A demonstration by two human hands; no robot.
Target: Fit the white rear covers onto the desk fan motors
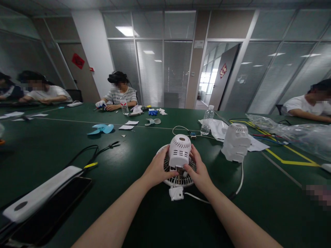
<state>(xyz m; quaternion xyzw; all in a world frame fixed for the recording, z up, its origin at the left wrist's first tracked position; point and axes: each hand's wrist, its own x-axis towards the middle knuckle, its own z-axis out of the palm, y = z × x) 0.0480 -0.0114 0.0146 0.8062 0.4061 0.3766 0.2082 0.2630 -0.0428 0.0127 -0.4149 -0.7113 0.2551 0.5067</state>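
Note:
Between my two hands is a white slotted motor housing [180, 148] of a small fan. My left hand [160, 167] grips its left side, thumb at the lower edge. On the other side my right hand [199, 168] has its fingers along the housing and its thumb near the lower opening, where inner parts show. Beneath the housing lies a round white fan grille [169, 179], partly covered by it and my hands. A small white plastic block [176, 193] with a cable sits in front of the grille.
Right of my hands stands another white fan part [236, 143] with a cable. Farther back are a water bottle [207, 120], blue fan blades [100, 128] and grey blades [152, 121]. A white power strip [42, 193] and a phone [51, 213] lie left. Several people sit around the table.

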